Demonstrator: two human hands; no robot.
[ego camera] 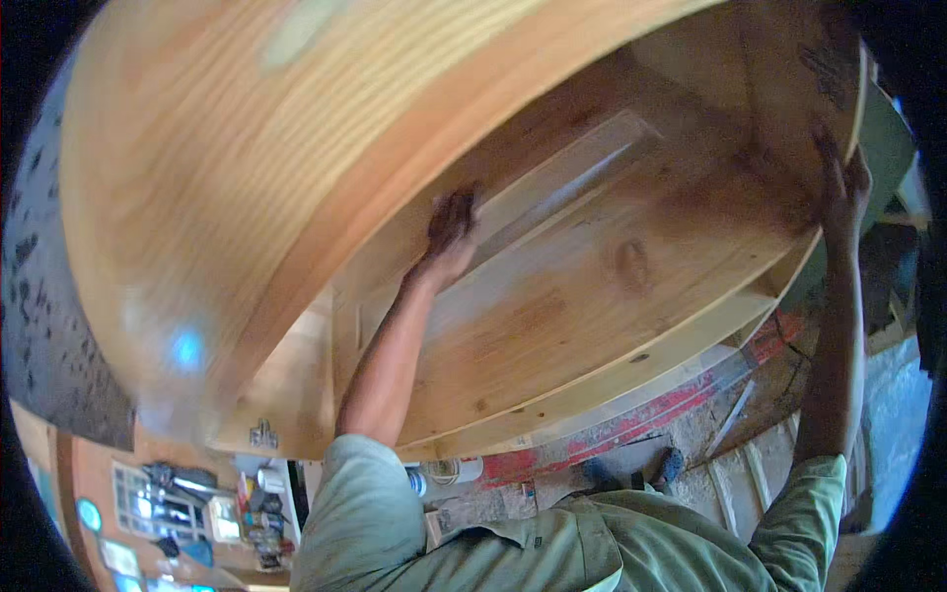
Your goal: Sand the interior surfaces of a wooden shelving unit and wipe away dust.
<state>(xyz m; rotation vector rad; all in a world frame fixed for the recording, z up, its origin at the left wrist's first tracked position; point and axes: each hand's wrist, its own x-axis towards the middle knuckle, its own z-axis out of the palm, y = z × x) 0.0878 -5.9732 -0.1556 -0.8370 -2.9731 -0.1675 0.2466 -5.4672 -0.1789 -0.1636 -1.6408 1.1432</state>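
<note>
A large varnished pine cabinet (473,362) fills most of the view, with its open interior before me. My left hand (453,233) reaches inside, blurred, its fingers bent beside a wooden rail (562,174) on the inner surface. Whether it holds the rail or only touches it is unclear. At the right, my right hand (843,181) grips the edge of the cabinet's side panel (795,259), with fingers on the inner face. A broad pine panel (222,170) with a rounded edge looms close at upper left. Near its lower end sits a metal hinge (263,434).
Below the cabinet runs a worn, red-painted surface (636,414). White containers (462,469) stand under the cabinet's near edge. My feet (666,468) are on a floor with wooden strips (729,499). Cluttered items (263,510) and a barred window (159,503) appear at lower left.
</note>
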